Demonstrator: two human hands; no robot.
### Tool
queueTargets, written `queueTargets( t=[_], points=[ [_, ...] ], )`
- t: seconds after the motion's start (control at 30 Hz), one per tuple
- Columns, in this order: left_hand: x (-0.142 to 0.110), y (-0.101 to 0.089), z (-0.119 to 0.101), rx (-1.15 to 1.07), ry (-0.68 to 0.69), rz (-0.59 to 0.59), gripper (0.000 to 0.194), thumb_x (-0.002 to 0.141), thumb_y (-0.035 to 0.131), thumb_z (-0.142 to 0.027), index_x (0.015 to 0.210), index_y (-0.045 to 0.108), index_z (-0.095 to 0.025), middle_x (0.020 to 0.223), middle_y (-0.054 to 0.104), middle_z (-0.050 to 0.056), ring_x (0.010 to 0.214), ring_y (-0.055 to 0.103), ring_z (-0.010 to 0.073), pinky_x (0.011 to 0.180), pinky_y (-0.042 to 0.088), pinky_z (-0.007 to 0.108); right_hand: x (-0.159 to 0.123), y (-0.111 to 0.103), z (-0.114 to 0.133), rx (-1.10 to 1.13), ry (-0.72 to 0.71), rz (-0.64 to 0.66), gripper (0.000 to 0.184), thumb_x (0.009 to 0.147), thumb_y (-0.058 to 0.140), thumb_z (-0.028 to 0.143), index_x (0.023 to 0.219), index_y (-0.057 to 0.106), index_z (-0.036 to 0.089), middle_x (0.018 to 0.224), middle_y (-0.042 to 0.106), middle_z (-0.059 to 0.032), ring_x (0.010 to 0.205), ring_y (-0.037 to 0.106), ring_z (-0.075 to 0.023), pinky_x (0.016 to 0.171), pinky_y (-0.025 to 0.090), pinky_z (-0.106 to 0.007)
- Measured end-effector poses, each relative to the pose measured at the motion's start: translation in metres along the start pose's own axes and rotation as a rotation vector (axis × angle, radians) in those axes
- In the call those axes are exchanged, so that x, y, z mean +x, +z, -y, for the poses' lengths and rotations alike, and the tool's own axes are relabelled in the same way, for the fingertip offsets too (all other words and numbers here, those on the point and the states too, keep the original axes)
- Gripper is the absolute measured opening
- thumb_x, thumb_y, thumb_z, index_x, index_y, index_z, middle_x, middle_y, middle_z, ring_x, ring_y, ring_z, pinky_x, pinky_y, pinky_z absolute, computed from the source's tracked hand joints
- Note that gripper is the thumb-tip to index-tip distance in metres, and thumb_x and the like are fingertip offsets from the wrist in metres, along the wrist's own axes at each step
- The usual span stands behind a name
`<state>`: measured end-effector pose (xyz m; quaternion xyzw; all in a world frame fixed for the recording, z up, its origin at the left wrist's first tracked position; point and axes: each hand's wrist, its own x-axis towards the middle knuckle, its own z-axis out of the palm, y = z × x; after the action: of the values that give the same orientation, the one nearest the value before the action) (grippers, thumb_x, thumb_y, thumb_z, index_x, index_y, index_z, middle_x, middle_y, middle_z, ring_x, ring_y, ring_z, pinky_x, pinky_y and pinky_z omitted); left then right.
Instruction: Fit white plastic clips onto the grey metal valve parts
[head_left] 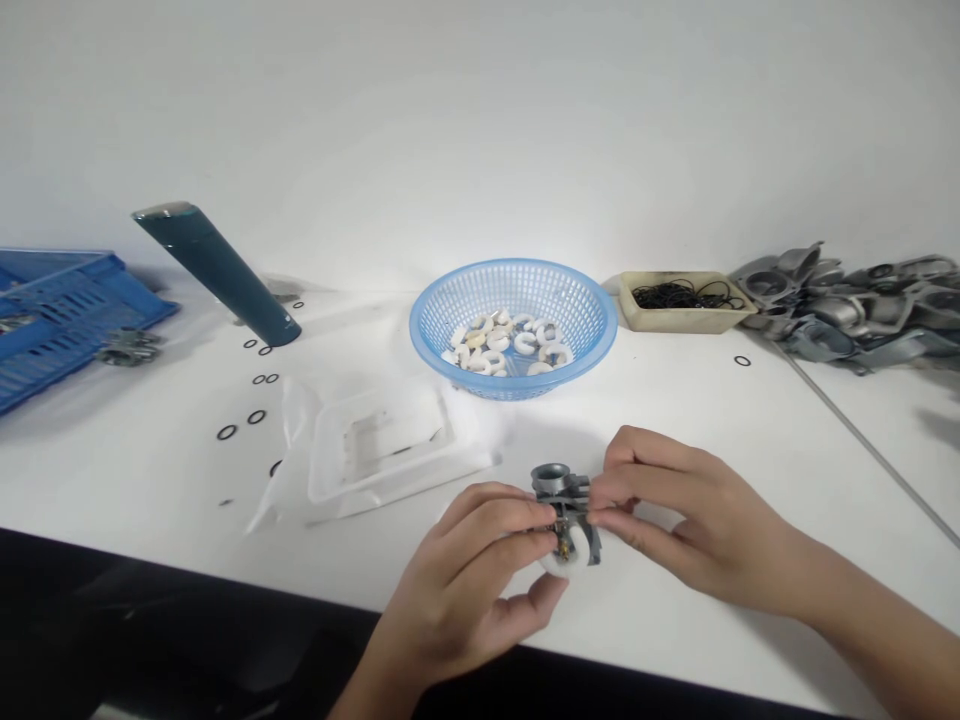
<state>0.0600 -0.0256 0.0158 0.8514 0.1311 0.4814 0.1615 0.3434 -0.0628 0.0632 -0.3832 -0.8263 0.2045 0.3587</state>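
A grey metal carburetor is held above the front of the white table, its round mouth facing up. My left hand is closed around its left side. A white C-shaped float sits against the lower part of the carburetor, with a small brass piece showing inside its curve. The left fingertips press on the float's upper left area and the thumb lies below it. My right hand pinches at the carburetor's right side. Whatever lies between those right fingertips is hidden or too small to name.
Behind stands a blue basket of white floats, beside a cream tray of black rings. Metal castings are heaped at right. Leftward are a white plastic tray, loose black rings, a dark teal cylinder and a blue crate.
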Motion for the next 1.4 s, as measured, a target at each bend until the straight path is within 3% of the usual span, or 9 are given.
queueTargets(
  t=[0.57, 0.83, 1.17, 1.4],
  points=[
    [0.002, 0.001, 0.001, -0.015, -0.021, -0.020, 0.034, 0.090, 0.094, -0.002, 0.120, 0.078, -0.010, 0.122, 0.085, 0.014, 0.114, 0.080, 0.0277, 0.103, 0.072, 0.045, 0.000, 0.009, -0.005, 0.046, 0.006, -0.039, 0.009, 0.119, 0.072, 0.021, 0.123, 0.080, 0.022, 0.099, 0.062, -0.0022, 0.079, 0.062, -0.0155, 0.065, 0.051, -0.030],
    [0.000, -0.002, 0.000, 0.027, -0.047, -0.048, 0.026, 0.096, 0.094, -0.013, 0.118, 0.079, -0.013, 0.124, 0.087, 0.014, 0.109, 0.086, 0.0241, 0.091, 0.072, 0.035, 0.000, 0.016, -0.004, 0.114, 0.078, -0.072, 0.006, 0.118, 0.074, 0.023, 0.116, 0.080, 0.024, 0.097, 0.063, -0.0017, 0.080, 0.066, -0.0168, 0.068, 0.056, -0.029],
    [0.001, 0.000, 0.000, 0.035, -0.042, -0.043, 0.026, 0.096, 0.094, -0.012, 0.117, 0.079, -0.013, 0.120, 0.088, 0.011, 0.100, 0.086, 0.0217, 0.088, 0.070, 0.034, 0.002, 0.016, -0.001, -0.063, -0.076, -0.144, 0.009, 0.115, 0.073, 0.014, 0.115, 0.079, 0.020, 0.092, 0.066, -0.0031, 0.075, 0.065, -0.0165, 0.062, 0.056, -0.028],
    [-0.001, -0.001, 0.000, 0.009, -0.069, -0.041, 0.027, 0.097, 0.095, -0.014, 0.118, 0.078, -0.014, 0.122, 0.088, 0.010, 0.102, 0.086, 0.0218, 0.090, 0.070, 0.034, 0.000, 0.021, -0.004, -0.003, -0.046, -0.140, 0.007, 0.115, 0.075, 0.016, 0.118, 0.078, 0.021, 0.094, 0.065, -0.0032, 0.075, 0.065, -0.0170, 0.062, 0.057, -0.029]
  ],
)
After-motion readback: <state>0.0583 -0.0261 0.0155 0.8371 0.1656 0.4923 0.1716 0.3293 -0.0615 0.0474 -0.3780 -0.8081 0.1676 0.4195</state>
